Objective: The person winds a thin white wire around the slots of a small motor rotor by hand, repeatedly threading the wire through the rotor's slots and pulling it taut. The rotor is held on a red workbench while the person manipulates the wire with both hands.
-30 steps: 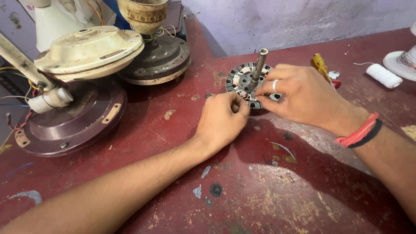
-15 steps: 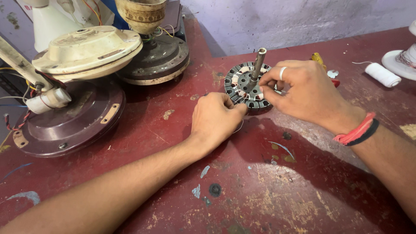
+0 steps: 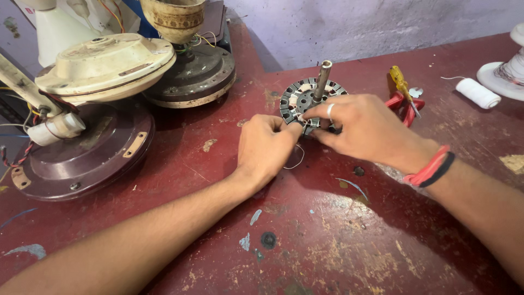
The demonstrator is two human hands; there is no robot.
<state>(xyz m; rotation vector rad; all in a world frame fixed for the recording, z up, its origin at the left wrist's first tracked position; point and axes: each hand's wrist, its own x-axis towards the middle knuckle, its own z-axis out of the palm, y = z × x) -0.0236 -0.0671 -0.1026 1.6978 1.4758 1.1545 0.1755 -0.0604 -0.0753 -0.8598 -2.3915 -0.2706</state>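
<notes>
Left hand (image 3: 267,145), shifted closer since a second ago, pinches thin wire (image 3: 297,158) at stator (image 3: 305,101); right hand (image 3: 363,128) fingers grip stator rim on counter (image 3: 327,235).

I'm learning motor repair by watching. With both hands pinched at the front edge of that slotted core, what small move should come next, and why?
Probably draw the thin wire snug with the left hand while the right hand steadies the core. A slack loop of wire lies on the table below the left fingers, and both hands meet at the core's front rim.
</notes>
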